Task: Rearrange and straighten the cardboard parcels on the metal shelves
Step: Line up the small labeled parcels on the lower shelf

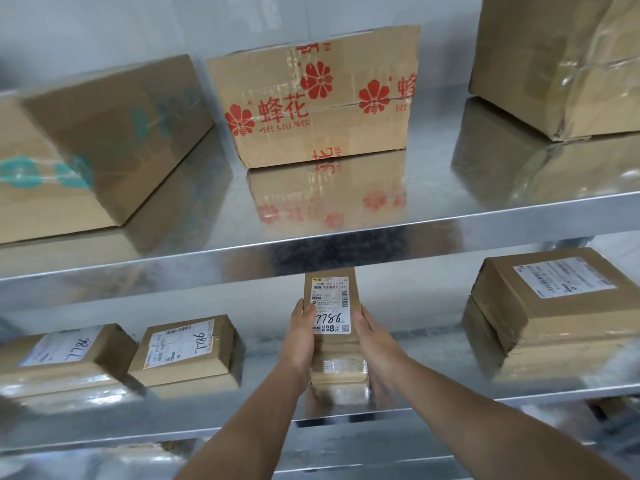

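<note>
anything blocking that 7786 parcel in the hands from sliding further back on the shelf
Nothing visible. The left hand and right hand hold the 7786 parcel by its sides, and no parcel shows behind it on the shelf. The left parcel and the right stack sit apart from it.

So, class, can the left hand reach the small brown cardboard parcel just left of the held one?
Probably yes: only metal shelf lies between the left hand and that small parcel, though it grips the narrow labelled parcel.
</note>
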### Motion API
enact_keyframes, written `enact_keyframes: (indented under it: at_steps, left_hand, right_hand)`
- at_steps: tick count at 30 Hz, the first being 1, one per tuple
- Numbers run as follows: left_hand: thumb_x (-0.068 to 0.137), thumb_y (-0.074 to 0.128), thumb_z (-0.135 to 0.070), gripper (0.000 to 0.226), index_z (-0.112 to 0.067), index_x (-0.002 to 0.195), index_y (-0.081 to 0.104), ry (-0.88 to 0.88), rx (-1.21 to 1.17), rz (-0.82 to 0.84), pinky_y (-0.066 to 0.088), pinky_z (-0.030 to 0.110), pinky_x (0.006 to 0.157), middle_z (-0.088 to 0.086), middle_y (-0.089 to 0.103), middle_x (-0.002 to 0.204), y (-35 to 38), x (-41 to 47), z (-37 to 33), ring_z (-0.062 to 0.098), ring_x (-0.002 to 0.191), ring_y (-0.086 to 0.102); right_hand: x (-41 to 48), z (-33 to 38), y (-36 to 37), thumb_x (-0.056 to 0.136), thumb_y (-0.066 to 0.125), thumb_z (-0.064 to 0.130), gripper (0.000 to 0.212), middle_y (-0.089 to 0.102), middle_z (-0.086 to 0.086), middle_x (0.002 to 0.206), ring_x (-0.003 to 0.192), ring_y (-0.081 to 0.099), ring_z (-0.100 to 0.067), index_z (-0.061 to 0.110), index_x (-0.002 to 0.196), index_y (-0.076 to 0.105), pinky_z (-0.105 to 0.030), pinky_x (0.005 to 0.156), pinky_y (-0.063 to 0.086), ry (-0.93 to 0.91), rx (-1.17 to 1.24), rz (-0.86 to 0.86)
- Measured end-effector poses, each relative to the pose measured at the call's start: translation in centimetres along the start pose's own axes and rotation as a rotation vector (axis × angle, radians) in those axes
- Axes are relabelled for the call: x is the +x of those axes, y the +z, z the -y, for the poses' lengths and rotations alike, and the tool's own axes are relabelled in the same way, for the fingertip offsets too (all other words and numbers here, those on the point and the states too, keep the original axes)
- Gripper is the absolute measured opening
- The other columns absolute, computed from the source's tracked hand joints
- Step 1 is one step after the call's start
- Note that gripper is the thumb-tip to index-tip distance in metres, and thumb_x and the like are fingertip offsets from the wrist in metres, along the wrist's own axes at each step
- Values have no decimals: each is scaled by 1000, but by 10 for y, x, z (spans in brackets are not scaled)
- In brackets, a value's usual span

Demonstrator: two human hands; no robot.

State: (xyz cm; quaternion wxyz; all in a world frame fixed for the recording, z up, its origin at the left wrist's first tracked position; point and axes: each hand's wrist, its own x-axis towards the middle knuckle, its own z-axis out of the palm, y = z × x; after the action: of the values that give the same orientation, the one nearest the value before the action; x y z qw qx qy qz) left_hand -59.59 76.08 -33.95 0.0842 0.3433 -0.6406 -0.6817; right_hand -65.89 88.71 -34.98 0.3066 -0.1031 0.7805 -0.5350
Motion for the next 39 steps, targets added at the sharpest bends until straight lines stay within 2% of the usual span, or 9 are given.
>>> enact_keyframes:
  at_steps: [5,9,12,16,19,27,32,35,39]
  left_hand:
    - [78,48,-71,80,-35,149,40,-44,-16,9,36,51,117,-7,64,136,-4,11,13,19,130,56]
    - [74,47,-75,90,-32,152,37,-58,24,31,36,53,117,-3,59,144,-6,16,11,22,133,54]
    - [88,48,-68,75,-25,149,43,-23,122,-55,38,50,115,-1,60,141,-8,0,-9,23,130,55]
    - [100,53,-41,51,-21,147,49,123,247,-220,38,42,115,0,54,145,-11,-21,-34,23,131,52]
    - [103,51,-26,39,-18,140,55,233,302,-242,42,38,111,5,59,137,-13,-33,-41,24,124,55]
    - [101,55,-22,24,-22,123,65,245,292,-168,50,41,101,0,69,121,-14,-70,-21,25,110,64]
    - [100,55,-17,22,-23,118,66,254,252,-106,44,27,94,-3,65,117,6,-87,-8,19,107,61]
    - [98,54,-17,19,-33,103,64,235,206,-23,48,33,100,-2,69,111,26,-99,-3,20,105,64]
    - [98,56,-16,23,-26,117,64,236,214,38,47,36,103,3,69,115,49,-110,3,22,108,63]
  right_hand:
    - [3,4,-1,110,23,46,45,53,7,151,139,49,-22,45,154,35,-43,118,36,-15,-48,2]
    - [-2,13,-7,112,27,39,44,54,4,151,136,50,-23,33,153,41,-36,113,37,0,-100,-4]
    - [-8,20,-9,112,29,40,45,55,-1,148,132,52,-24,23,151,45,-33,103,38,17,-125,-31]
    - [-14,23,-9,111,31,41,49,54,-7,149,128,52,-25,15,150,44,-32,98,37,18,-133,-119]
    - [-23,28,-7,111,33,37,47,54,-10,147,125,53,-26,12,149,46,-27,91,34,1,-137,-186]
    - [-69,35,1,109,37,39,41,64,-10,129,114,57,-25,12,130,60,-30,90,41,2,-123,-283]
    - [-100,21,1,107,38,35,36,65,-11,114,109,59,-28,8,110,62,-36,93,44,26,-147,-306]
    - [-114,14,-10,107,39,30,29,57,-6,96,97,53,-25,10,99,59,-32,80,38,27,-164,-342]
    - [-126,9,-32,108,39,31,33,62,-13,115,114,57,-31,8,111,62,-31,84,36,54,-163,-368]
